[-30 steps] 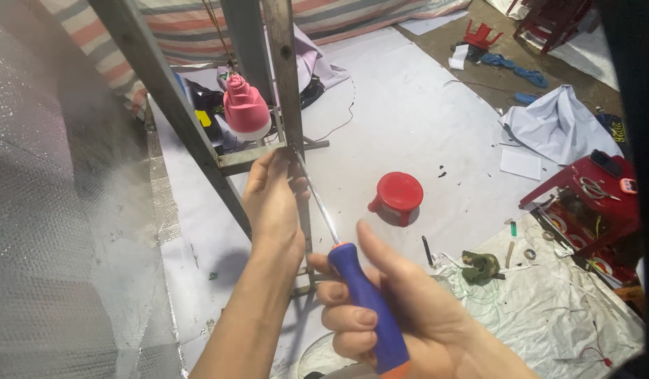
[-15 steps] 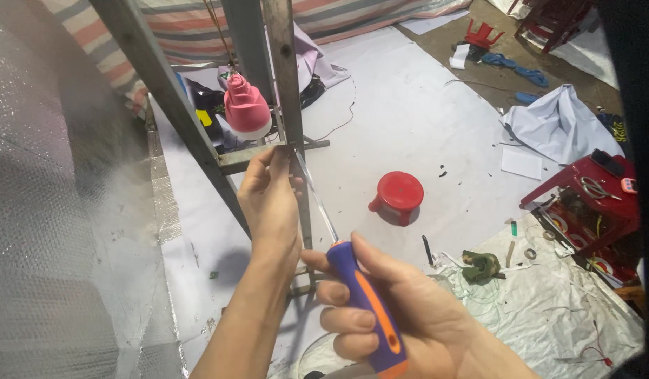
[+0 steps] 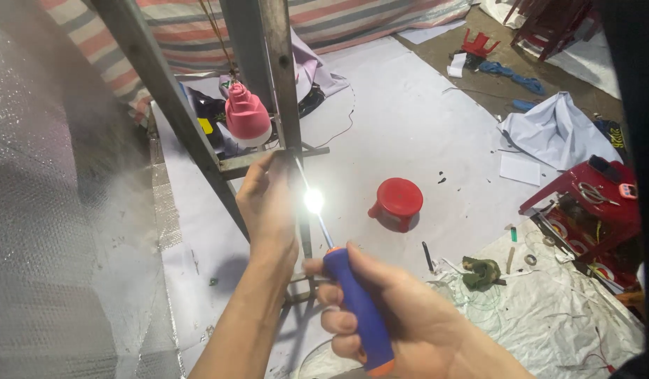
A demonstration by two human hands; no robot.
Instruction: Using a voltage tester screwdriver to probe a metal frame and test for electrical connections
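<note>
At frame centre we closed our left hand (image 3: 268, 203) on the frame (image 3: 281, 77) to steady it, while our right hand (image 3: 401, 323), fist shut, aimed the screwdriver (image 3: 352, 295) up at its joint.

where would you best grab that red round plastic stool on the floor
Probably by the rim of the round seat of the red plastic stool, coming from above. It lies tipped on the white sheet with the seat rim facing up and open space around it; the legs are mostly hidden underneath.
</note>
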